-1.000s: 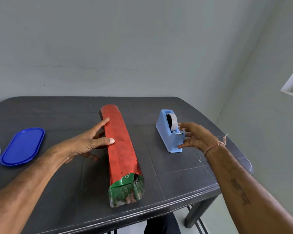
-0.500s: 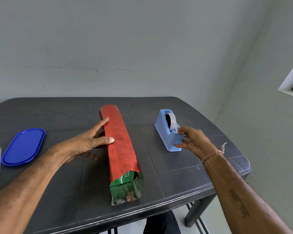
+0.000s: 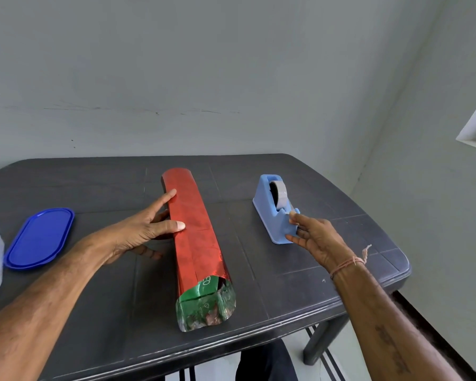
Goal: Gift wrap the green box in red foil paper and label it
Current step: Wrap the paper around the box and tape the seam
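Long green box (image 3: 201,291) in red foil paper (image 3: 197,243) is laid mid-tabletop (image 3: 300,292), green end uncovered near the front edge | foil is pressed by left hand (image 3: 140,232), fingers straight | light-blue plastic tape dispenser (image 3: 270,215) near right edge is touched by right hand (image 3: 316,239); grasp cannot be told

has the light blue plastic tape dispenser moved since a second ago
No: the tape dispenser keeps its spot against the right corner of the dark plastic table.

Right hand (image 3: 315,237): is drawing back along the tape dispenser (image 3: 272,213), toward its near end.
Fingertips (image 3: 292,214): are now touching the cutter end.
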`<action>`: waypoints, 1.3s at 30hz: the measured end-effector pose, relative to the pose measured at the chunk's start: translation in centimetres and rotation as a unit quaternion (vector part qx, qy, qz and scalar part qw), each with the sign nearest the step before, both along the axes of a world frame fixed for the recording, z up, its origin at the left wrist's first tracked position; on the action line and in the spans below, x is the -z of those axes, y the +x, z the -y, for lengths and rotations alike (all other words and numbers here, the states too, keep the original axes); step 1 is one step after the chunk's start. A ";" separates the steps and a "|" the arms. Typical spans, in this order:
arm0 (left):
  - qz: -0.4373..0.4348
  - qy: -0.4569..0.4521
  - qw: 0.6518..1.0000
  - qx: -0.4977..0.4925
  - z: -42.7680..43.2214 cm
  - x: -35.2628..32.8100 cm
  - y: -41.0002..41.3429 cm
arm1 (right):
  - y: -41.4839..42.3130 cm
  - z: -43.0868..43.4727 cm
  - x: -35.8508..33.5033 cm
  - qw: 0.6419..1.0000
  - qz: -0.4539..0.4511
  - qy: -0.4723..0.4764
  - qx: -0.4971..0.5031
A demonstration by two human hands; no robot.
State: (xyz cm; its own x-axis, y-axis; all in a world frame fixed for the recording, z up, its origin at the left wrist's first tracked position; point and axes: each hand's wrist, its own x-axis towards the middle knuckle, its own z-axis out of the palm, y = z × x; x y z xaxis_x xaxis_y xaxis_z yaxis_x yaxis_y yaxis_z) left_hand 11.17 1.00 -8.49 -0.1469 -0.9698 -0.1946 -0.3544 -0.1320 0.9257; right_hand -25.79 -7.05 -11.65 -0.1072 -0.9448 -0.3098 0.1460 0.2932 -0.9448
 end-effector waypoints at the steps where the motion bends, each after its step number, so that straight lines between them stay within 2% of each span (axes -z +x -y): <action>1: 0.001 0.004 1.000 -0.003 -0.1 -0.2 -0.1 | 0.0 -0.1 0.2 1.000 -0.001 -0.004 0.002; 10: 0.017 0.018 1.000 -0.016 -0.6 -0.8 -0.6 | 1.0 -1.8 2.0 0.996 0.053 -0.044 0.051; 18: -0.009 0.022 1.000 -0.001 -0.9 -1.3 -0.6 | 1.7 -2.4 3.1 0.991 0.083 -0.080 0.071; 31: -0.023 0.033 0.999 -0.018 -0.6 -1.0 -0.7 | 2.2 -1.4 3.3 0.991 0.044 -0.063 0.109; 39: -0.028 0.029 0.999 -0.006 -0.4 -0.5 -0.1 | 2.6 -3.3 4.3 0.991 -0.023 -0.051 0.124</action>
